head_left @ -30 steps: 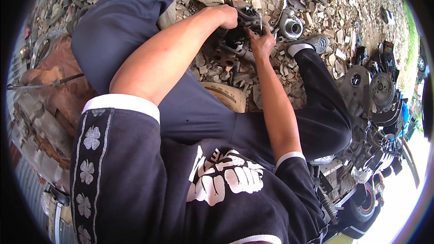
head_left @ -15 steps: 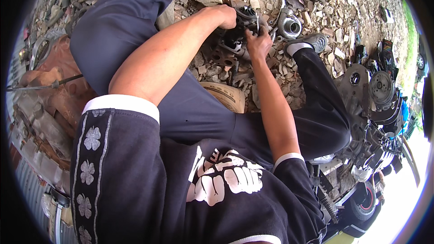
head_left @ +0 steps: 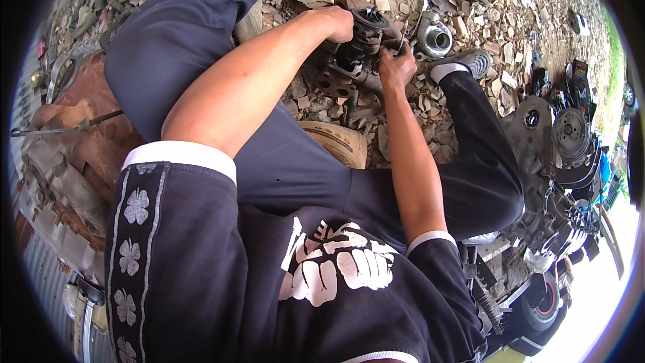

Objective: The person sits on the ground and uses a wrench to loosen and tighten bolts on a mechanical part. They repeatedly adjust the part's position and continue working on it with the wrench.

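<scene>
On the stony ground between my legs sits a dark, greasy turbocharger body [head_left: 366, 39], its finned wheel facing up. My left hand [head_left: 334, 23] is closed on the near left side of it, fingertips hidden behind the metal. My right hand [head_left: 398, 66] is a little to its right, fingers pinched round a thin metal tool [head_left: 403, 42] that points upward; its exact kind is too small to make out. Below the wheel, flanged ports of a dark manifold [head_left: 329, 84] show. A silver snail-shaped compressor housing [head_left: 435, 39] lies just right of my right hand.
Broken stones surround the work. A round tan piece [head_left: 336, 141] lies close between my thighs. To the left stand rusty metal castings [head_left: 84, 134] with a rod across them. An engine with a pulley [head_left: 571, 136] stands at the right, and a wheel [head_left: 539, 299] lower right.
My right hand has moved right, away from the finned wheel, with the thin metal tool. My left hand keeps its hold on the turbocharger body.
</scene>
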The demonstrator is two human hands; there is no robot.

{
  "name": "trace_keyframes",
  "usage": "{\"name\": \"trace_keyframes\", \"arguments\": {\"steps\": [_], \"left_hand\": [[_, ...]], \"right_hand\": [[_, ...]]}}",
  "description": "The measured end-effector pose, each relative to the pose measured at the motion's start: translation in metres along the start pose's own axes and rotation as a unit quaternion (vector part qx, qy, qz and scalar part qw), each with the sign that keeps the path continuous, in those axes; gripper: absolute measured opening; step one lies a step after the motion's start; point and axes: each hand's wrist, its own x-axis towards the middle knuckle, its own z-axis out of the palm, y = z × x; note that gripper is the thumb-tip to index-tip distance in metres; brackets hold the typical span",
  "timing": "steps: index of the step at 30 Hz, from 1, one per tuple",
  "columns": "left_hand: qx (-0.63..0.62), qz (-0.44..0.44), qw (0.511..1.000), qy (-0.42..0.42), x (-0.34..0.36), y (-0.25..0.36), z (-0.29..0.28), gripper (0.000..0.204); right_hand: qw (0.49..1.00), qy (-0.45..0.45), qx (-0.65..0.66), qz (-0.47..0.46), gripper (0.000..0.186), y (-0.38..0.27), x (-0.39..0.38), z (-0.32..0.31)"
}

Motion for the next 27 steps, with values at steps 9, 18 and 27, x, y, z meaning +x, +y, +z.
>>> {"name": "trace_keyframes", "arguments": {"steps": [9, 18, 27], "left_hand": [[0.015, 0.002, 1.0, 0.011, 0.003, 0.0, 0.002, 0.037], [0.087, 0.047, 0.994, -0.035, -0.012, 0.01, 0.007, 0.049], [0.105, 0.048, 0.993, -0.038, -0.012, 0.003, 0.021, 0.054]], "right_hand": [[0.998, -0.044, 0.009, -0.052, 0.058, -0.014, -0.002, 0.004], [0.995, -0.01, 0.081, -0.061, 0.047, -0.014, -0.011, 0.0], [0.989, -0.036, 0.097, 0.108, 0.041, 0.011, 0.001, 0.007]]}}
